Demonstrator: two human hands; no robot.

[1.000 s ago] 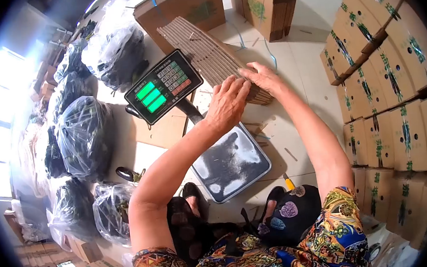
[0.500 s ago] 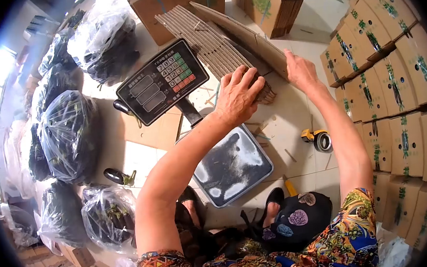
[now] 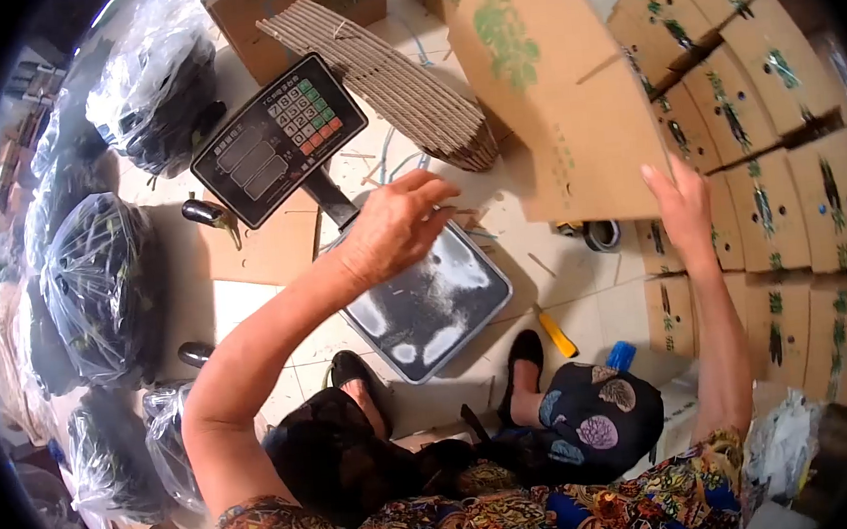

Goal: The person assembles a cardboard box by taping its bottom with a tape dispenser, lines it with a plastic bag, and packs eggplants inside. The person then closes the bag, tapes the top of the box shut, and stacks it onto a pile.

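My right hand (image 3: 682, 206) grips the lower right edge of a flattened cardboard box (image 3: 569, 94) with a green leaf print, which hangs tilted over the floor. My left hand (image 3: 402, 224) is in the air above the weighing platform (image 3: 431, 299), its fingers loosely bent and apart with nothing in them. Just beyond it stands the scale's display and keypad (image 3: 279, 140) on a post. A stack of flattened cardboard boxes (image 3: 389, 83) leans behind the scale, apart from my left hand.
Clear plastic bags of dark eggplants (image 3: 96, 280) line the left side. Loose eggplants (image 3: 203, 212) lie on the floor. Stacked printed cartons (image 3: 771, 197) form a wall on the right. A yellow-handled tool (image 3: 556, 334) and a tape roll (image 3: 601, 236) are on the floor.
My right hand has drawn one flattened box away from the stack, to the right and nearer. My left hand has let go of the stack and moved back over the scale.
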